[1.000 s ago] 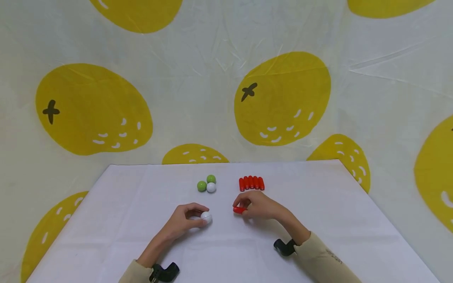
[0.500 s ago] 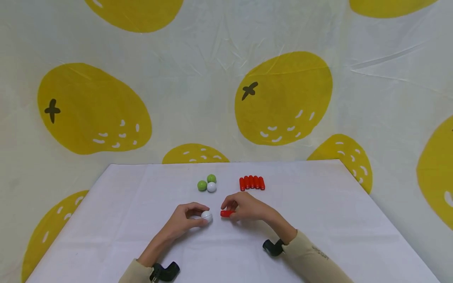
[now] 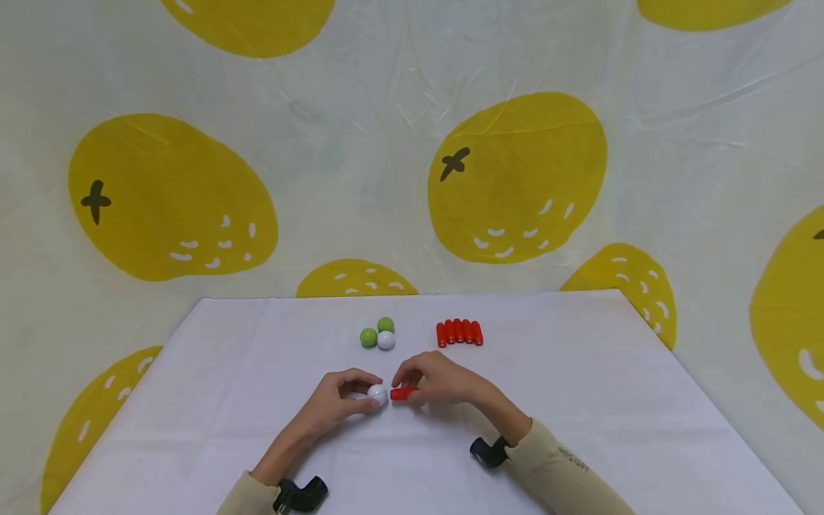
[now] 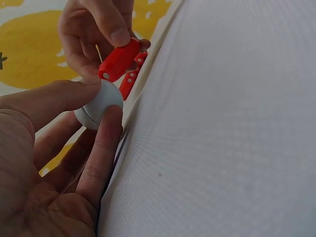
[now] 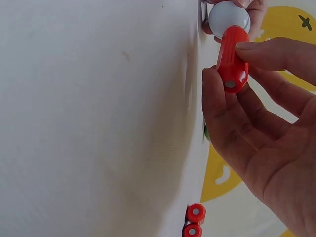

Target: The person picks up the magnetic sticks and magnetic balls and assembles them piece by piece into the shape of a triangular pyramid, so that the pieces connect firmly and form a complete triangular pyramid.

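Closest to us are the two beige sleeves (image 3: 547,465) with a black strap at each wrist, coming in over the white table (image 3: 611,400); from there both hands meet near the middle of the table, a bit toward our side.

Our left hand (image 3: 335,402) has its thumb and fingers curled round a white ball (image 3: 377,394), so it's gripping that; in the left wrist view the ball (image 4: 98,103) sits pinched between thumb and forefinger, and we can make out a seam running round it.

Our right hand (image 3: 434,379) is pinching a red stick (image 3: 403,393) between thumb and fingertips, lying roughly level and pointed at the ball; from the right wrist view the stick (image 5: 232,59) has its far end right up against the ball (image 5: 228,18), touching or as good as, we can't tell which; the near end shows a small grey dot in the middle.

Further back, well apart from the hands, there's a little cluster of three balls touching each other: two green balls (image 3: 368,337) and a second white ball (image 3: 385,340); off to the right of those, a row of red sticks (image 3: 460,332) lying side by side.

Behind the table edge hangs a pale curtain (image 3: 360,157) printed with big yellow fruit shapes.
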{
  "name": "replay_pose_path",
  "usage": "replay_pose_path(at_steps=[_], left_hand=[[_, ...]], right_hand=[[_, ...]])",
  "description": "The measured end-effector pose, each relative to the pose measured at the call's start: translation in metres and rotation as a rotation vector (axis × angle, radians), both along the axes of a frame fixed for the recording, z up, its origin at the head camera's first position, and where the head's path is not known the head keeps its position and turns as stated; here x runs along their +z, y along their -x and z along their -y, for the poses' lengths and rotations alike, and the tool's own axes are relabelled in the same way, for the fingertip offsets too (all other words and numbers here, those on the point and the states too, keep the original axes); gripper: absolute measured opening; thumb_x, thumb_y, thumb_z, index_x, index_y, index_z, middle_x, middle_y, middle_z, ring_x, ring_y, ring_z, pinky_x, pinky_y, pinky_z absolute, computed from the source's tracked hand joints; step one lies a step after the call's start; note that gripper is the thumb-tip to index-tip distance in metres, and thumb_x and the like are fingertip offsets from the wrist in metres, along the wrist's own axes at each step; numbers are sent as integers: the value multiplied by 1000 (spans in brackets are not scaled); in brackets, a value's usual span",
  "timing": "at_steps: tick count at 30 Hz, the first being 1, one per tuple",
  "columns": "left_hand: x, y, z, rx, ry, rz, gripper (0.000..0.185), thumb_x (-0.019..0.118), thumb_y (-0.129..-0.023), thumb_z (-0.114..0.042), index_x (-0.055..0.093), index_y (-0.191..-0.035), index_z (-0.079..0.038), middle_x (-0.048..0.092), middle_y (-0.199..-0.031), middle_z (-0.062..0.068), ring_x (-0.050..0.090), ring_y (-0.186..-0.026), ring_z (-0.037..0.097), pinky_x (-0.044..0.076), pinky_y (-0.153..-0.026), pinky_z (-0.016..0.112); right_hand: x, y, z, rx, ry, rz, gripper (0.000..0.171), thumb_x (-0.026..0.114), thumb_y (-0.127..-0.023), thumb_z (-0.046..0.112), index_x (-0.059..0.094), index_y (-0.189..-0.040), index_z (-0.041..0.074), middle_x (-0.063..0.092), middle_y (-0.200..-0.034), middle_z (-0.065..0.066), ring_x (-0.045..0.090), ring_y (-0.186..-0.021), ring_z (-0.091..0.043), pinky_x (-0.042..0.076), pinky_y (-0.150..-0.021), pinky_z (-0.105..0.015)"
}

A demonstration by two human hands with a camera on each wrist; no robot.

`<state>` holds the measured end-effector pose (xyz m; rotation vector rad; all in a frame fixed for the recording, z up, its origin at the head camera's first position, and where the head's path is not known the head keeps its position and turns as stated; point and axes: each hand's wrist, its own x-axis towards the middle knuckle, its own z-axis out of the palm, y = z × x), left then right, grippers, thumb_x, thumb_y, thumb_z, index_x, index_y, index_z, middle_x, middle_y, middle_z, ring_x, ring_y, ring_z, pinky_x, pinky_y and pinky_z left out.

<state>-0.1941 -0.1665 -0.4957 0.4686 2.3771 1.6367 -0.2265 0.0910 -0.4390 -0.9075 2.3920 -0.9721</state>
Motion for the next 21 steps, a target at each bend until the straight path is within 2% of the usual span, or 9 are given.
replay_pose_path(at_steps=[14, 21], left_hand=[[-1, 2, 1, -28, 17, -35, 34, 84, -87, -23, 74, -118, -14, 75, -114, 5, 68, -106, 17, 51, -92, 21], [-1, 0, 1, -19, 25, -45, 34, 88, -82, -22, 76, -113, -15, 75, -110, 4, 67, -103, 12, 54, -86, 20]], right_hand=[[-1, -2, 5, 30, -1, -15, 25, 75, -89, 5, 75, -113, 11, 75, -98, -1, 63, -85, -4, 53, -80, -20], [-2, -1, 3, 3, 14, 30, 25, 76, -89, 5, 74, -113, 11, 75, -97, -4, 64, -84, -8, 54, -77, -19]])
